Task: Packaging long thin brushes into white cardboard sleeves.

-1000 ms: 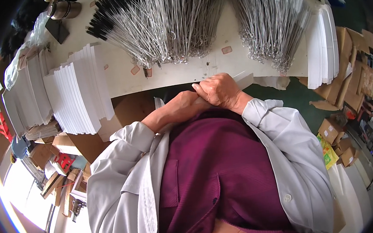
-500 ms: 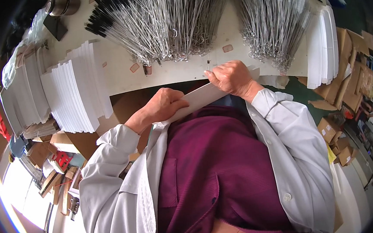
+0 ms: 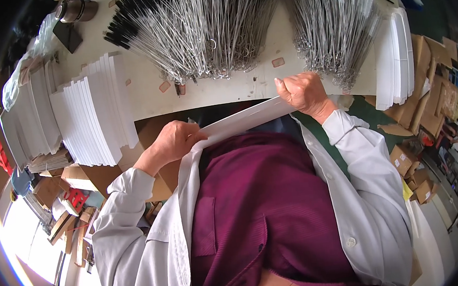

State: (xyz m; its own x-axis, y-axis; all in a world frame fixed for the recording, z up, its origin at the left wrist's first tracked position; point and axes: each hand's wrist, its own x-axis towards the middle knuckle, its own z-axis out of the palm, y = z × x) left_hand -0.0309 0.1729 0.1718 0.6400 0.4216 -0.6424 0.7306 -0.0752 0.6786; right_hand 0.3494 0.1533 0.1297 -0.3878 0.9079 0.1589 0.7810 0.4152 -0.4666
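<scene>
A long, narrow white carton [image 3: 246,118], folded flat or nearly so, spans the space between my hands just in front of the table edge. My left hand [image 3: 173,140] is closed round its left end. At the other end my right hand [image 3: 306,94] grips it in a fist, the thumb pointing up along the near side. The carton slants, its right end higher in the view. Beyond the hands, wire-handled brushes with looped ends [image 3: 206,38] lie in a big heap on the table, and a second bundle of wire brushes [image 3: 332,29] lies to its right.
Stacked white flat cartons [image 3: 86,113] stand at the table's left, with more white cartons [image 3: 394,59] at its right edge. A metal cup [image 3: 79,9] and a dark flat object [image 3: 67,36] sit at the back left. Brown cardboard [image 3: 424,81] is piled right of the table.
Both hands have moved apart, the left one leftward and the right one rightward, uncovering more of the white carton between them.
</scene>
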